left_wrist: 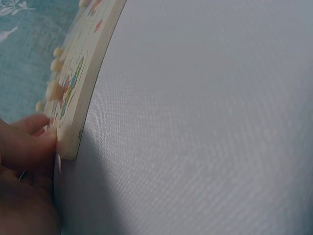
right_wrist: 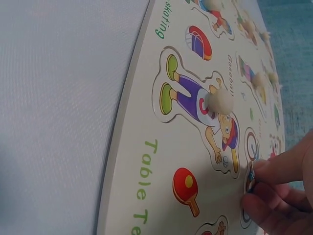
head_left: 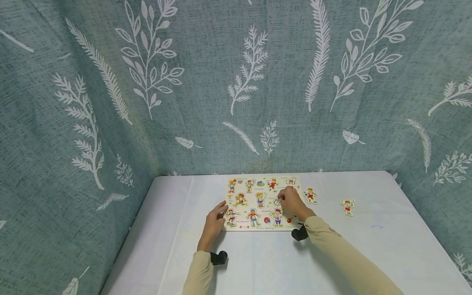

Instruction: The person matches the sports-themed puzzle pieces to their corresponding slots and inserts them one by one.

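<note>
A pale wooden puzzle board with knobbed sports figures lies flat on the table. My right hand is over its right half. In the right wrist view, the thumb and fingers of that right hand pinch a cyclist puzzle piece at its middle. Its wheels show on either side of the fingers, at the board's surface; the knob is hidden. My left hand rests against the board's left edge. In the left wrist view, thumb and fingertips touch the board's corner.
Right of the board lie two loose pieces: a soccer player piece close by and a tennis player piece farther out. A baseball player piece sits in its slot near the right hand. Behind the white-covered table hangs a leaf-patterned cloth.
</note>
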`<state>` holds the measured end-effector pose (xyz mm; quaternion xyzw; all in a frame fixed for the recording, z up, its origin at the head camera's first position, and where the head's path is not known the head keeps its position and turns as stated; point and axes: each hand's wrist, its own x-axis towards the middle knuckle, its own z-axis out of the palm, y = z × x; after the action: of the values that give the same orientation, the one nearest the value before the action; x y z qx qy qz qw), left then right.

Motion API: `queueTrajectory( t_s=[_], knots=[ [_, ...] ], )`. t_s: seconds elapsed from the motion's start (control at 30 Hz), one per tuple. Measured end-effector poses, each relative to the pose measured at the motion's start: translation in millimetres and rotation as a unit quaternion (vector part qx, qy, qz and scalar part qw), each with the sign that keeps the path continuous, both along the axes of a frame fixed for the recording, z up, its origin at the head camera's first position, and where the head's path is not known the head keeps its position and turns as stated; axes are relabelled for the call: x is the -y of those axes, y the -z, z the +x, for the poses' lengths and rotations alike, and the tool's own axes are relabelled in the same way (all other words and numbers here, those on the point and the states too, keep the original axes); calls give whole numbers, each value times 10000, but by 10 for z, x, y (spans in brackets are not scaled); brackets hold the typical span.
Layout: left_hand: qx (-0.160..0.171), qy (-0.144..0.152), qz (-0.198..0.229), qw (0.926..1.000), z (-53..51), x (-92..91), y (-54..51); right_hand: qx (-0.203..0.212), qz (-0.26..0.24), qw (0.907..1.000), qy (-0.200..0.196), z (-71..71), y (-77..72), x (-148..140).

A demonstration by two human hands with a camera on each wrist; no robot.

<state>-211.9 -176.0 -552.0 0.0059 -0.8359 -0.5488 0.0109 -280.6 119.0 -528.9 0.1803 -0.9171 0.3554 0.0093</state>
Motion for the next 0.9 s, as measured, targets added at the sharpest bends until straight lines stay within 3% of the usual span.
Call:
queueTrajectory(
  t_s=[0.3,0.7,0.9],
  knots=[
    [-14,-72,-54,10000,9,-19,-21,-49,-34,9999,-111,11,-54,-36],
    [45,-170,-98,9998,-12,-16,-1,229,-54,9997,-26,-17,-93,-118],
    [160,-186,-13,9997,-14,-25,-16,15,-22,9999,-126,0,-151,-151]
  ],
)
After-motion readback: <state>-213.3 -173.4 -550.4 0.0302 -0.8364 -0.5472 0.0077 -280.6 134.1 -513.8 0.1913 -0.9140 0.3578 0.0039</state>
